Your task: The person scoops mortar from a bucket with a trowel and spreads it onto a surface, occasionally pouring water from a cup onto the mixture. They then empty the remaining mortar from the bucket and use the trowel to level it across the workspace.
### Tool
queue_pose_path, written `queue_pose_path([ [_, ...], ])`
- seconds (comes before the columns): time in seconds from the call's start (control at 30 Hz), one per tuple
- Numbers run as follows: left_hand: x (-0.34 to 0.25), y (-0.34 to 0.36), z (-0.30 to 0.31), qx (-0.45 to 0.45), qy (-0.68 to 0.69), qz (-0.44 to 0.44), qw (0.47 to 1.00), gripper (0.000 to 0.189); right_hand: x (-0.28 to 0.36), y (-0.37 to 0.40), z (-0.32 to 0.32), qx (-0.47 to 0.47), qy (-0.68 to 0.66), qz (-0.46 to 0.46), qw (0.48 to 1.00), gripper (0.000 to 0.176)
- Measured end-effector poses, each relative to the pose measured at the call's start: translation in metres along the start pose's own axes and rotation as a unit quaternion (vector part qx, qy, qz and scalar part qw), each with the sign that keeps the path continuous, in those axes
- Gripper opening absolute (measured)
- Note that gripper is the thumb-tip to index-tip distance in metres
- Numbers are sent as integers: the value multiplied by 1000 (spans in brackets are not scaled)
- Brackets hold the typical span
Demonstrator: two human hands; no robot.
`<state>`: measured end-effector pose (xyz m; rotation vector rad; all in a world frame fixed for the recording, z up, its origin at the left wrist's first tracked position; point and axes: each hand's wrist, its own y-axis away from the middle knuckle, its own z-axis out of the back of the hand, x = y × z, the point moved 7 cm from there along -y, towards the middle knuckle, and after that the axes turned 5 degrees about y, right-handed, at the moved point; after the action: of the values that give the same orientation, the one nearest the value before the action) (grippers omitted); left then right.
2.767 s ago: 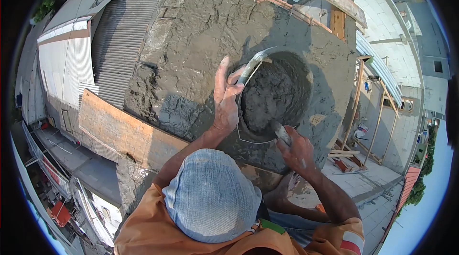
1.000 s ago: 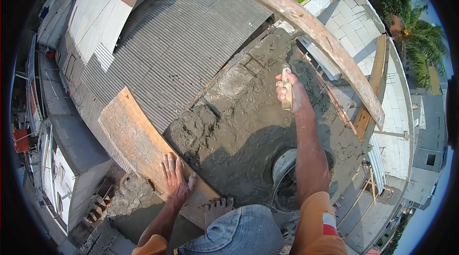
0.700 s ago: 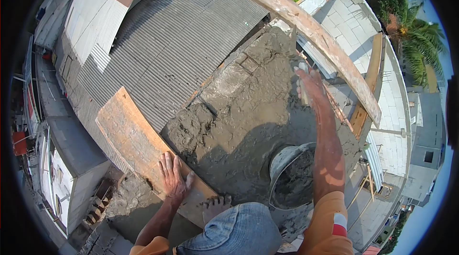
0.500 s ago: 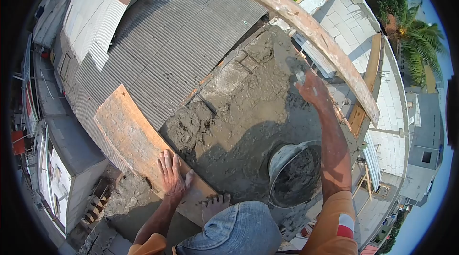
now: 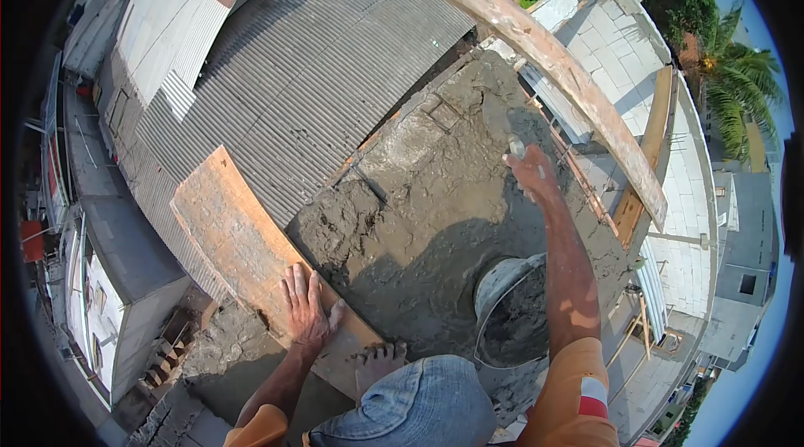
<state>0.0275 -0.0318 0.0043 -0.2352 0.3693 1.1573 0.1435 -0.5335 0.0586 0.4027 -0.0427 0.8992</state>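
Note:
My left hand (image 5: 308, 310) lies flat on a wooden board (image 5: 239, 225) smeared with mortar, its fingers spread. Out over the wet grey mortar (image 5: 435, 196), my right hand (image 5: 533, 170) is closed around the handle of a trowel (image 5: 517, 145); the blade blends with the mortar and is hard to make out. A bucket (image 5: 512, 313) partly filled with mortar stands below my right forearm, tilted in the wet surface. My bare foot (image 5: 378, 363) rests at the lower end of the board.
A corrugated roof (image 5: 310, 70) slopes beyond the mortar's far-left edge. Along the right runs a long plank (image 5: 553, 62), with another wooden beam (image 5: 646, 162) and a white block wall (image 5: 691, 179) past it. A thin metal bar (image 5: 370, 185) sticks out of the mortar.
My right hand has moved a little left and nearer with the trowel. My left hand stays on the board. The whole view has shifted slightly.

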Motion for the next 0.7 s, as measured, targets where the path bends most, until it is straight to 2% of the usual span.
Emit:
queue_pose_path([
  [0.07,0,0,1,-1,3,0,1000,79,3,17,-3,24,-147,-74,986,37],
  [0.2,-2,-1,1,-13,1,-8,1000,78,0,9,-13,6,-134,-61,989,36],
  [0.27,-3,-1,1,-11,-1,-6,1000,79,-14,-22,-30,-136,34,109,984,35],
  [0.4,-4,-2,3,1,-4,1,1000,79,-16,-30,-34,-137,-47,182,973,35],
  [0.43,-5,-2,2,0,-4,0,1000,79,-12,-25,-32,-64,-158,92,981,37],
  [0.47,-4,-1,1,-7,2,-3,1000,79,-6,-15,-35,11,-265,0,964,38],
  [0.5,-2,-1,2,-15,7,-6,1000,79,10,-6,-28,11,-267,2,964,38],
  [0.57,-3,-2,4,-11,6,0,1000,79,19,8,-22,-1,-370,-79,926,41],
  [0.7,-5,-2,5,-8,13,0,1000,79,12,4,-24,-11,-415,-79,906,48],
])
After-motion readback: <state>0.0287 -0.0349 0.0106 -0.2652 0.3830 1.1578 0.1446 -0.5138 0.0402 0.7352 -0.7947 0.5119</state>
